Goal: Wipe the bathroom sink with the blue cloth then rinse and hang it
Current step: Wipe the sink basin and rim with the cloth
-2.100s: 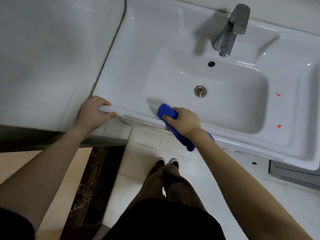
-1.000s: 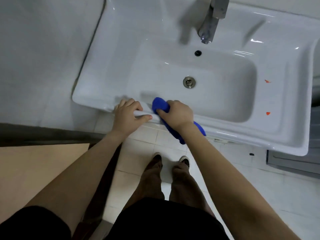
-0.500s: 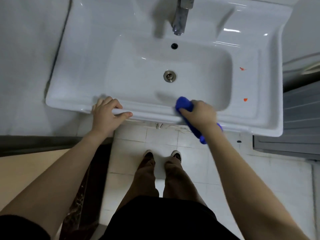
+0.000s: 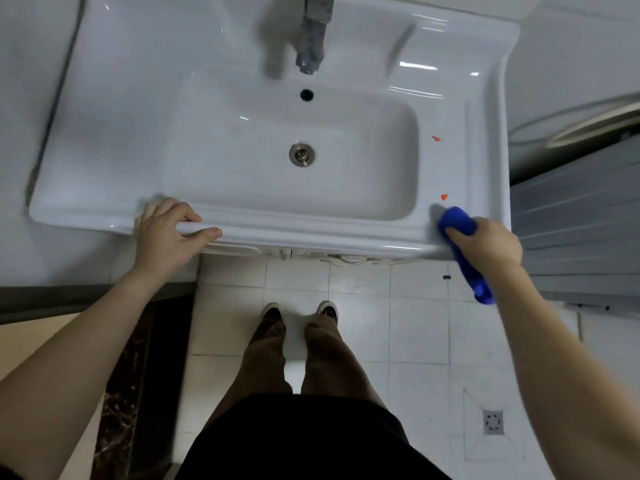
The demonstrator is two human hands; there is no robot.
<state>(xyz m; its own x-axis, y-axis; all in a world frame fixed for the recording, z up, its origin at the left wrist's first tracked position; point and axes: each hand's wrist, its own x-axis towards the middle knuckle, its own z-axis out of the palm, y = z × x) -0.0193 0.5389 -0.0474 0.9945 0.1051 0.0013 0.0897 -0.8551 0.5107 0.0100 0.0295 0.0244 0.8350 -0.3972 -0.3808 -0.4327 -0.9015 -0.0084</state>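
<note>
Hands at a white bathroom sink (image 4: 104, 140), seen from above by the person standing at it. Their right hand (image 4: 485, 247) is clenched around a bunched blue cloth (image 4: 457, 221), pressing its rounded upper end onto the sink's front right corner; the cloth's loose tail hangs down below the hand, over the tiled floor (image 4: 363, 292). Their left hand (image 4: 166, 233) grips the sink's rolled front edge towards the left, fingers on top and thumb along the front lip, apparently as a brace. The cloth looks soft, light and floppy, likely easiest to manage wadded in the palm as it is now, and it should wring out readily. The sink is glossy, smooth ceramic with a shallow rectangular basin, rounded corners and broad flat ledges, probably slick when wet. Two small orange-red specks (image 4: 444, 197) sit on the right ledge, just above the cloth. A metal drain (image 4: 302, 154) lies at the basin's centre, with a dark overflow hole (image 4: 307, 94) and a dull grey metal tap (image 4: 313, 46) behind it.
</note>
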